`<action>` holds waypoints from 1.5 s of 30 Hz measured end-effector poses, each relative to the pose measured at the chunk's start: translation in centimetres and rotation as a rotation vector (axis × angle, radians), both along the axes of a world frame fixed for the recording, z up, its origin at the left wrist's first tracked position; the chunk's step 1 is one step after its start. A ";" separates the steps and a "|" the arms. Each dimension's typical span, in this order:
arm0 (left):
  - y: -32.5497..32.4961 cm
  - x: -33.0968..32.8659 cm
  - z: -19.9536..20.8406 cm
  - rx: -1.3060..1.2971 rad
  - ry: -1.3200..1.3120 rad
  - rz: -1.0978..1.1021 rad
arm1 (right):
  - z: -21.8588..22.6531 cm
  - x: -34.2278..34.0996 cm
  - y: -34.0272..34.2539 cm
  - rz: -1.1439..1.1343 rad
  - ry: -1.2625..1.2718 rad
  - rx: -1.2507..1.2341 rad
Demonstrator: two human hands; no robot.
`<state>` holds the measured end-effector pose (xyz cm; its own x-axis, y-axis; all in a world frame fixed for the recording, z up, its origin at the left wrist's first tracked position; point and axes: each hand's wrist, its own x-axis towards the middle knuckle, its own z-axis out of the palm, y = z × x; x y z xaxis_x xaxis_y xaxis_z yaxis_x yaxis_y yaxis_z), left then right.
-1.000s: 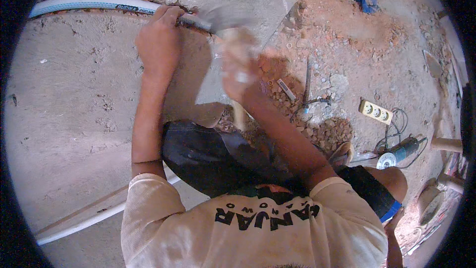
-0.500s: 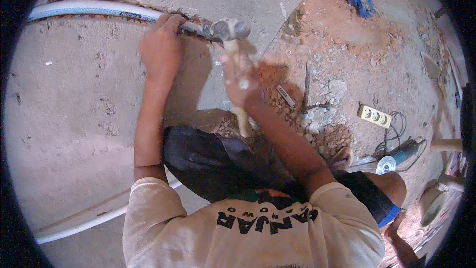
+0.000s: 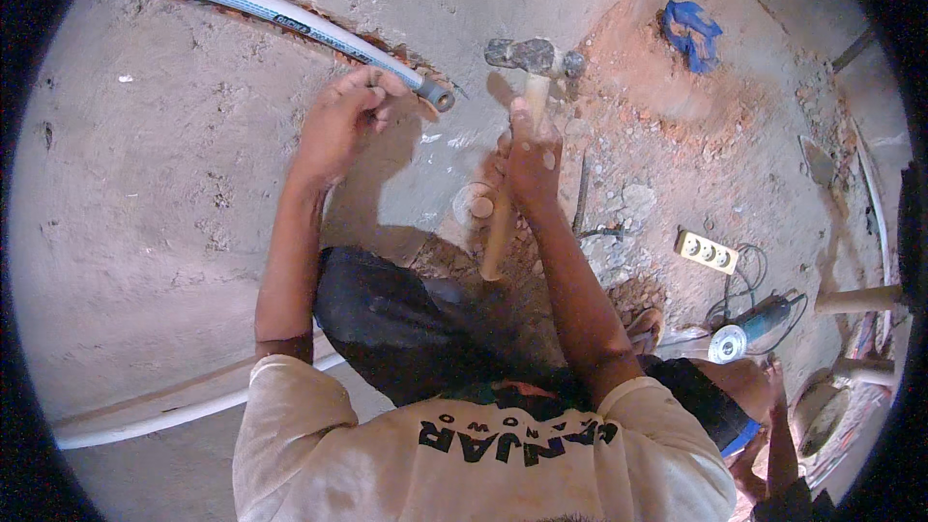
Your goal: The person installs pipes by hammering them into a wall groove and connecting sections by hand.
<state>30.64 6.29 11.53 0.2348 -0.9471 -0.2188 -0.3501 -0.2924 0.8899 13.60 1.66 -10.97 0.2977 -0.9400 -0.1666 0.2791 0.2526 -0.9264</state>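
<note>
A white plastic pipe [image 3: 242, 2] with blue markings runs along a groove chipped into the grey plaster, ending in a grey fitting [image 3: 436, 95]. Just below the pipe near that end is my left hand [image 3: 338, 130], its fingers half curled and apart with nothing seen between them. Whether the fingertips touch the pipe, I cannot tell. My right hand [image 3: 534, 162] is closed around the wooden handle of a hammer [image 3: 532, 58]. The hammer stands with its metal head up, to the right of the fitting and apart from it.
Brick rubble and dust lie on the right, with a blue cloth or bag [image 3: 691, 34]. Nearby are a white power strip [image 3: 708, 251] with its cable and an angle grinder [image 3: 754, 329]. Another white pipe [image 3: 184, 419] lies at lower left; a bare leg [image 3: 742, 387] is at lower right.
My left hand has let go near the pipe's end and loosened its fingers. The hammer has moved right, away from the pipe, uncovering the grey fitting. The whole view has shifted slightly.
</note>
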 end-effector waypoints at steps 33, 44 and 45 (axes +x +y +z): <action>-1.0 -2.2 -5.4 -0.308 1.068 0.514 | 7.8 -1.8 -0.3 -0.239 0.102 -0.326; -2.5 -0.3 -8.0 -0.348 1.438 0.526 | 5.6 -1.7 -0.1 -0.213 0.359 -0.360; -2.8 -0.6 -7.9 -0.344 1.478 0.566 | 6.0 -2.0 -0.1 -0.166 0.366 -0.284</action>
<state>30.00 3.50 3.67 0.3400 -0.8663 -0.3659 0.9041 0.1940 0.3809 11.58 1.55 -4.93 0.1098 -0.9933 0.0373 -0.0628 -0.0444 -0.9970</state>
